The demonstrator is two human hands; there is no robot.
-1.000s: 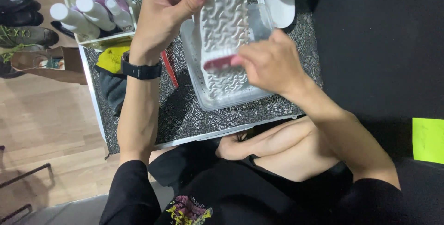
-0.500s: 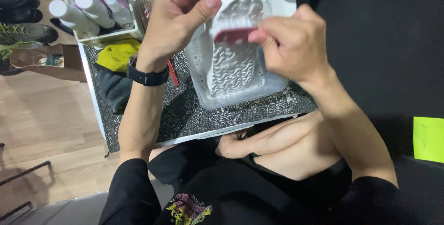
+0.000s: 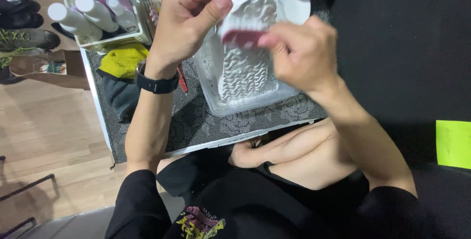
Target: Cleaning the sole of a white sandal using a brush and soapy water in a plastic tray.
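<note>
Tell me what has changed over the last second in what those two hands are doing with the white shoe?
The right hand has carried its pink-backed brush up the white shoe's sole, from the near end toward the far end by the left hand's thumb. The left hand keeps its grip on the shoe over the clear tray. The basket of bottles and yellow cloth stayed put.

white bottles (image 3: 93, 15), yellow cloth (image 3: 122, 60), shoes (image 3: 22, 38)

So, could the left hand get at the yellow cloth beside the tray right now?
Probably not at once: the left hand grips the white shoe. The yellow cloth lies uncovered just beside that wrist, so once freed, the way looks open.
</note>
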